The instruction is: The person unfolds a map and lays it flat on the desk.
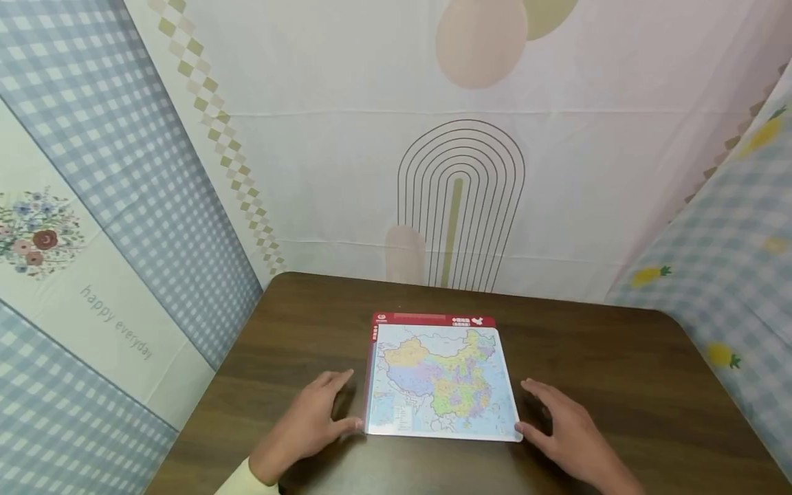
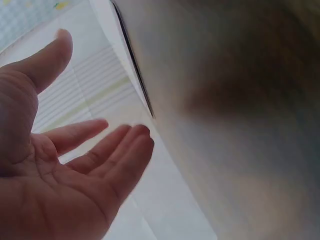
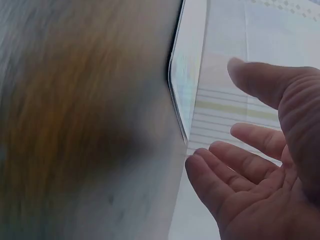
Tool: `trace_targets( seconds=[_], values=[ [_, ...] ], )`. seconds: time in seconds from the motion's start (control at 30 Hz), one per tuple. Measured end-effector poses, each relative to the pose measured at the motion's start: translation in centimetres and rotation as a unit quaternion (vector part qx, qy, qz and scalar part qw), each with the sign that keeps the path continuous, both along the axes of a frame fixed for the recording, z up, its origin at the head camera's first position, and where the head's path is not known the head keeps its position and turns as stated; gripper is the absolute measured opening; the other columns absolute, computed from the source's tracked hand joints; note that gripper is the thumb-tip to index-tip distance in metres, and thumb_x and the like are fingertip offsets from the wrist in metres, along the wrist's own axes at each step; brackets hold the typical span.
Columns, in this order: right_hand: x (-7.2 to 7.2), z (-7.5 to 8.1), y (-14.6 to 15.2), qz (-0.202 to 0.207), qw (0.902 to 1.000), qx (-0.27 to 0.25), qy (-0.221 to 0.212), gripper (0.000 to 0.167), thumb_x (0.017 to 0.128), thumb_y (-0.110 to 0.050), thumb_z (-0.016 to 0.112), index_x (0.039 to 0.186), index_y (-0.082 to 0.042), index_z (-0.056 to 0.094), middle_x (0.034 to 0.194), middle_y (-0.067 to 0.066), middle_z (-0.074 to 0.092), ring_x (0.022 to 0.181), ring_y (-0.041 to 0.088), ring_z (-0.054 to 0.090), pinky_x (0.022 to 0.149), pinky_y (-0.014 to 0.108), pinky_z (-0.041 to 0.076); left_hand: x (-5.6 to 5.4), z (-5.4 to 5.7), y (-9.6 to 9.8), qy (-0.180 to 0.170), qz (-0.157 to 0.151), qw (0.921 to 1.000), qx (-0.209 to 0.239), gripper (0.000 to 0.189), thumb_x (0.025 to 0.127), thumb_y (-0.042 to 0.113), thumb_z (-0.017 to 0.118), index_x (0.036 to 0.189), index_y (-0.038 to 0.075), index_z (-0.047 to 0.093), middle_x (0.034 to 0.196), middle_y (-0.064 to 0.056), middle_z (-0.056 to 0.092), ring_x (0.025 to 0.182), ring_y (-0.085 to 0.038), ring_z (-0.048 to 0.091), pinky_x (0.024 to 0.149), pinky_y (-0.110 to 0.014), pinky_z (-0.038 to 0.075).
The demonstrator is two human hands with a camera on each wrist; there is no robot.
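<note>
A flat map board (image 1: 442, 378) with a red top border lies on the brown wooden table, its colourful map of China facing up. My left hand (image 1: 315, 416) is at its left side, fingers spread and relaxed, thumb tip right at the lower left corner. On the other side my right hand (image 1: 566, 430) is held the same way, its thumb at the lower right corner. In the left wrist view the left palm (image 2: 65, 185) faces the board's thin edge. The right wrist view has the right fingers (image 3: 240, 165) loosely extended beside the board's edge.
The dark brown table (image 1: 322, 306) has rounded far corners. Behind it hangs a pale cloth (image 1: 334, 172) printed with arches and shapes. Blue checked cloths hang at the left (image 1: 155, 151) and right (image 1: 730, 275), close to the table's sides.
</note>
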State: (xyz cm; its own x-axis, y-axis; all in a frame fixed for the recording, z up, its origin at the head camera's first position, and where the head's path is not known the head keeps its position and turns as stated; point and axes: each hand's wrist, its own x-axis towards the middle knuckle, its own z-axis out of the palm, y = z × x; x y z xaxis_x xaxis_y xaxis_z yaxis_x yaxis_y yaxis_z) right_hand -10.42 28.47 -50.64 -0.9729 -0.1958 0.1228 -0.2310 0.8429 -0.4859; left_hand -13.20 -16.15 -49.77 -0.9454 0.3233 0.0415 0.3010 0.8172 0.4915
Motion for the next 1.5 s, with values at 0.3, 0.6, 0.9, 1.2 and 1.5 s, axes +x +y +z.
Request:
trace_targets(
  seconds=[0.3, 0.6, 0.9, 1.2, 1.5],
  values=[
    [0.4, -1.2, -1.5, -0.01, 0.993, -0.073, -0.092, 0.075, 0.083, -0.028, 0.092, 0.146, -0.005, 0.059, 0.153, 0.02, 0.057, 0.135, 0.04, 0.06, 0.086, 0.03, 0.061, 0.0, -0.8, 0.9, -0.08, -0.033, 0.9922, 0.09, 0.078, 0.075, 0.033, 0.097, 0.136, -0.004, 0.066, 0.119, -0.013, 0.068, 0.101, -0.022, 0.067, 0.083, -0.034, 0.06],
    [-0.1, -1.3, -2.1, -0.028, 0.9926, -0.071, -0.095, 0.068, 0.081, -0.019, 0.093, 0.141, -0.005, 0.063, 0.148, 0.018, 0.06, 0.128, 0.036, 0.065, 0.082, 0.026, 0.061, -0.3, -0.7, 2.5, -0.086, -0.02, 0.9919, 0.091, 0.067, 0.073, 0.019, 0.098, 0.129, -0.006, 0.07, 0.11, -0.01, 0.068, 0.096, -0.018, 0.065, 0.08, -0.029, 0.057],
    [-0.2, -1.4, -3.0, -0.026, 0.9926, -0.072, -0.094, 0.068, 0.077, -0.016, 0.095, 0.137, -0.004, 0.065, 0.143, 0.017, 0.063, 0.117, 0.028, 0.07, 0.079, 0.025, 0.061, -0.3, -0.8, 3.2, -0.085, -0.003, 0.9933, 0.079, 0.064, 0.071, 0.012, 0.099, 0.126, -0.007, 0.071, 0.107, -0.009, 0.067, 0.095, -0.017, 0.063, 0.079, -0.028, 0.056],
    [-0.3, -1.3, -3.3, -0.034, 0.9923, -0.055, -0.105, 0.066, 0.076, -0.015, 0.096, 0.135, -0.006, 0.066, 0.14, 0.016, 0.065, 0.117, 0.027, 0.069, 0.079, 0.024, 0.06, -0.5, -1.1, 3.1, -0.074, 0.0, 0.9937, 0.084, 0.065, 0.069, 0.007, 0.099, 0.125, -0.007, 0.071, 0.102, -0.007, 0.063, 0.087, -0.014, 0.058, 0.073, -0.024, 0.052],
    [-0.6, -1.2, -2.9, -0.041, 0.9932, -0.017, -0.107, 0.063, 0.076, -0.024, 0.096, 0.132, -0.009, 0.069, 0.128, 0.007, 0.07, 0.107, 0.017, 0.07, 0.082, 0.028, 0.06, -0.8, -1.1, 3.2, -0.086, 0.009, 0.9918, 0.095, 0.054, 0.07, 0.005, 0.098, 0.117, -0.005, 0.075, 0.097, -0.006, 0.061, 0.085, -0.014, 0.055, 0.071, -0.021, 0.05]
  ],
)
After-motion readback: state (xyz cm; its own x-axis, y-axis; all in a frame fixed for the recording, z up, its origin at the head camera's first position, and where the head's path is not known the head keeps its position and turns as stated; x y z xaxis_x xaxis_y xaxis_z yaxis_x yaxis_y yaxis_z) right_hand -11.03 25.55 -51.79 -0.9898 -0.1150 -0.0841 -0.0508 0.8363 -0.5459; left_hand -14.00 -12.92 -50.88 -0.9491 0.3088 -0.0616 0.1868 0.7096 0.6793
